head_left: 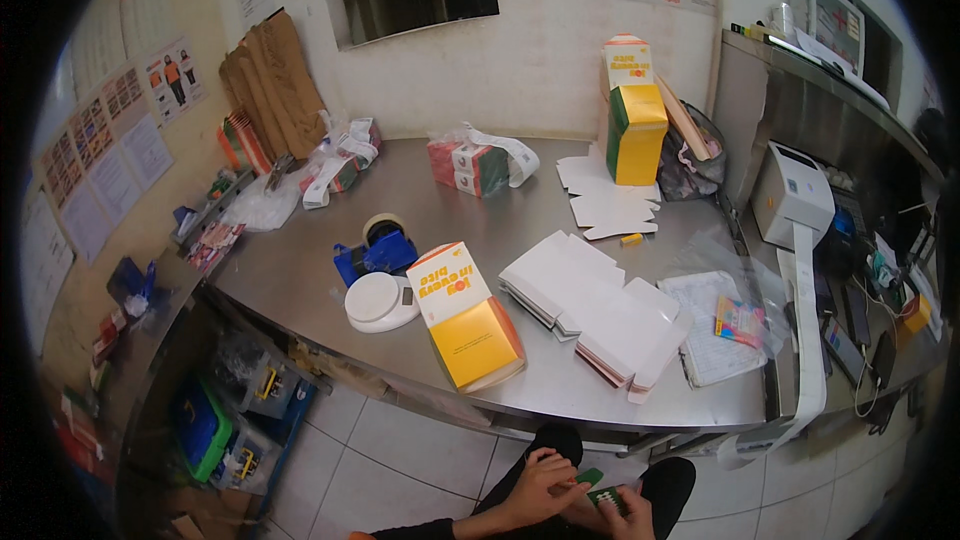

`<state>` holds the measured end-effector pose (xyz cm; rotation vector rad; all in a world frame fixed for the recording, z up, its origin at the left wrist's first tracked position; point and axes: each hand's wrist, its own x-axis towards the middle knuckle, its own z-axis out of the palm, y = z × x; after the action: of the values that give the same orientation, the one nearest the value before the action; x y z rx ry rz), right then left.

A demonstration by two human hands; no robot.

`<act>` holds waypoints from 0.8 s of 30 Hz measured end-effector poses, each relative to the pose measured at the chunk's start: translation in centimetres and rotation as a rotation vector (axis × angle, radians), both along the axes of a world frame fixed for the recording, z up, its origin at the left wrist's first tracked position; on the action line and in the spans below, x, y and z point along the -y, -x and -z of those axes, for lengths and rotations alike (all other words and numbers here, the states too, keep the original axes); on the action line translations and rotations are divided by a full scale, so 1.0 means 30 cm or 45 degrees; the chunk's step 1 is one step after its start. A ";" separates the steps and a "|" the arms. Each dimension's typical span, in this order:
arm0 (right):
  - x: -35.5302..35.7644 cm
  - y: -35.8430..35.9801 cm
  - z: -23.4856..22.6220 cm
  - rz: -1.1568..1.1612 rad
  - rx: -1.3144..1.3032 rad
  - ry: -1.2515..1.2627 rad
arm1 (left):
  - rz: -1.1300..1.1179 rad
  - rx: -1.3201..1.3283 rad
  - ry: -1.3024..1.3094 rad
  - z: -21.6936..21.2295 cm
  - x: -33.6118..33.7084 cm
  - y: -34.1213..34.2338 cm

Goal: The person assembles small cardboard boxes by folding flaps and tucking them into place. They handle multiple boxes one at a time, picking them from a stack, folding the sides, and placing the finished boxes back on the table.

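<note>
Green, small and flat: the object (590,477) sits pinched at the left hand's (545,485) fingertips, low in the frame, below the front edge of the steel worktop (300,270) and above the person's dark shoes and the tiled floor (400,450). The right hand (628,512) holds a second green patterned piece (606,498), just beside the first, nearly touching. Both hands are partly closed, fingers curled in; left thumb and forefinger look clamped on the green bit, right fingers wrapped under its piece. Too small to tell what the items are exactly.

Judgement: the step looks like fine two-handed fiddling with the green pieces. To do it well, keep the hands close together, grip light at the fingertips, and hold the work over the lap so nothing drops to the tiles.

On the worktop, untouched: yellow-and-white carton (462,315) near the front edge, white kitchen scale (380,300) to its left, blue tape dispenser (378,248) behind that, stack of flat white carton blanks (590,305) toward the right front, and a white label printer (792,195) at the right edge.
</note>
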<state>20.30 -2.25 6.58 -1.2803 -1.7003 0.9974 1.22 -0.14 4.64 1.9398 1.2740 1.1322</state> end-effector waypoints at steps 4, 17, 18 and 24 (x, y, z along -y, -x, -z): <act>0.002 0.034 0.030 0.202 0.205 -0.535 | -0.171 -0.014 0.013 0.006 -0.001 -0.036; 0.038 0.051 -0.018 0.261 0.118 -0.564 | 0.155 0.152 0.010 0.118 0.018 -0.089; 0.036 0.052 -0.027 0.259 0.102 -0.515 | 0.157 0.093 -0.030 0.119 0.016 -0.095; 0.017 0.046 -0.087 0.179 0.012 -0.365 | -0.108 -0.003 -0.188 0.060 0.019 -0.112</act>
<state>18.92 -2.77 9.19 -1.1974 -1.6651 0.6402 4.59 -0.73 2.84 2.0091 1.3177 1.2996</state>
